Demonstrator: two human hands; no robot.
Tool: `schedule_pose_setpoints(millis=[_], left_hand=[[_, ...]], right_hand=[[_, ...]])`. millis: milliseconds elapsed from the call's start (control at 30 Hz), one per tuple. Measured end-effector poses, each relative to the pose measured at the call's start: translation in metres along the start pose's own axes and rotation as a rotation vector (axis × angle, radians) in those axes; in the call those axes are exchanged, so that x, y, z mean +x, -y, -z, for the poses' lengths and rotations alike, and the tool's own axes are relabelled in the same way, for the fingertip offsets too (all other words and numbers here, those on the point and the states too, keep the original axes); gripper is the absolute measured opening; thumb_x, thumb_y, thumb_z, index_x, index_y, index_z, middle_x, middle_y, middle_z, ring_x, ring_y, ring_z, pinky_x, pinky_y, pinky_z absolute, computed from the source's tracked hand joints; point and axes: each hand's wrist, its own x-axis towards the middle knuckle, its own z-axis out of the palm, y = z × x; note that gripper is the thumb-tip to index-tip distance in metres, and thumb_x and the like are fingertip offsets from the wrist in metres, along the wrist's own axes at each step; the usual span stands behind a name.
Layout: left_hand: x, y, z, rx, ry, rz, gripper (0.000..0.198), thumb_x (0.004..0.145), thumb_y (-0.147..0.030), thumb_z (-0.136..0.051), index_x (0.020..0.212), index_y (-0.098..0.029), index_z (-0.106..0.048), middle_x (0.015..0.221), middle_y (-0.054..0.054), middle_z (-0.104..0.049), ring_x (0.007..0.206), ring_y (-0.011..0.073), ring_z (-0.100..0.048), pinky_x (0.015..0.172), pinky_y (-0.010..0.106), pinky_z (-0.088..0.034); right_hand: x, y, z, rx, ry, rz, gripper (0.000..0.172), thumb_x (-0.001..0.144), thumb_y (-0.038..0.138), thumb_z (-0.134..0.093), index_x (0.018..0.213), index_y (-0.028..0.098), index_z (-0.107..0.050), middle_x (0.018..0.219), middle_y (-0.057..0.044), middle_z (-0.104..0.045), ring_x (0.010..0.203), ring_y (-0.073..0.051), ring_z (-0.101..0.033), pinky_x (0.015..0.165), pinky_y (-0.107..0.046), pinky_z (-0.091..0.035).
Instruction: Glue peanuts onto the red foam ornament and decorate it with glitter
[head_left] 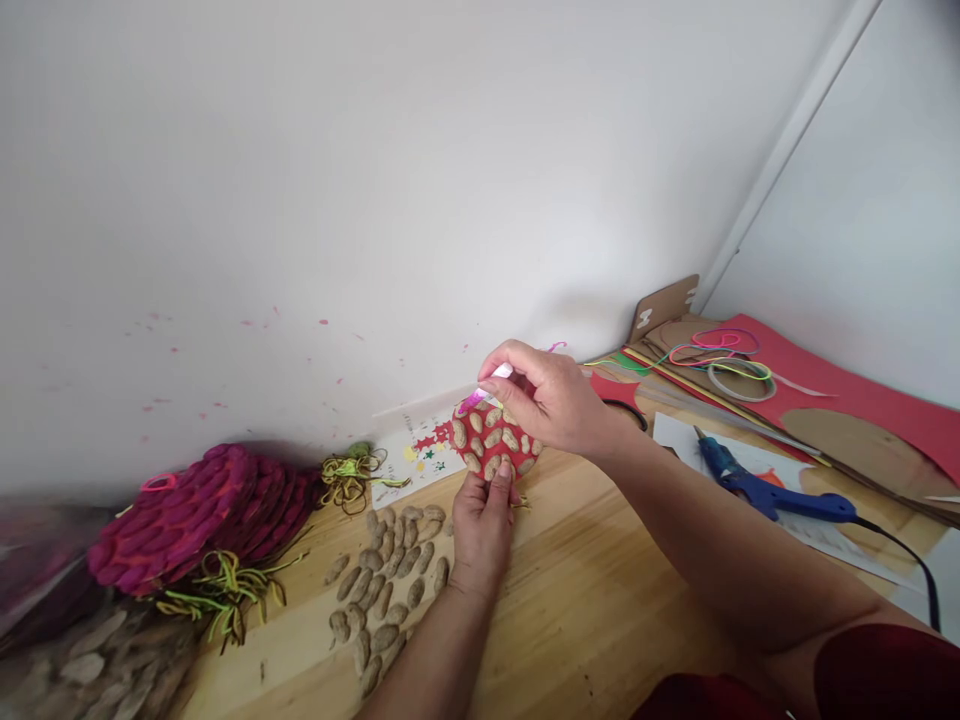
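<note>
My left hand (484, 525) is closed on the lower edge of a red disc (510, 474) with whole peanuts fixed over its face, thumb in front. Above the disc, my right hand (551, 400) pinches a small white and bright pink piece (472, 400), whose pink end is over the upper left edge of the disc. Its exact kind is not clear. The hand covers the disc's upper right part. To the left of my left forearm, many loose peanuts (382, 580) lie on the wooden table (570, 580).
Magenta-painted peanut discs (202, 510) with green yarn tassels (229, 590) are stacked on the left. Behind my hands lies a white sheet (394, 485) with coloured stars. To the right are a blue glue gun (787, 497), cardboard, a tape roll (739, 380) and red sheets (847, 385).
</note>
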Motion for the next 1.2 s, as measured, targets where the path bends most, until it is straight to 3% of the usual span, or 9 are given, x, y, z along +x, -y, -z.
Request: schedule_pose_setpoints(millis=[633, 1200], left_hand=[[0.0006, 0.0027, 0.0015, 0.009, 0.016, -0.027, 0.049, 0.080, -0.062, -0.073, 0.075, -0.017, -0.056, 0.060, -0.006, -0.053, 0.050, 0.0059, -0.033, 0.049, 0.022, -0.024], [-0.0008, -0.0005, -0.0004, -0.035, 0.006, 0.018, 0.051, 0.075, -0.064, -0.076, 0.076, -0.017, -0.056, 0.057, -0.006, -0.053, 0.047, 0.0050, -0.033, 0.046, 0.021, -0.022]], right_hand=[[0.0000, -0.0052, -0.0024, -0.030, -0.031, 0.017, 0.005, 0.095, 0.019, -0.058, 0.093, 0.017, -0.062, 0.072, 0.003, -0.063, 0.058, -0.009, -0.050, 0.061, -0.022, -0.037], [0.0009, -0.0089, -0.0007, 0.059, -0.049, -0.160, 0.013, 0.098, 0.028, -0.057, 0.091, 0.018, -0.062, 0.062, 0.007, -0.051, 0.051, -0.008, -0.041, 0.054, -0.022, -0.033]])
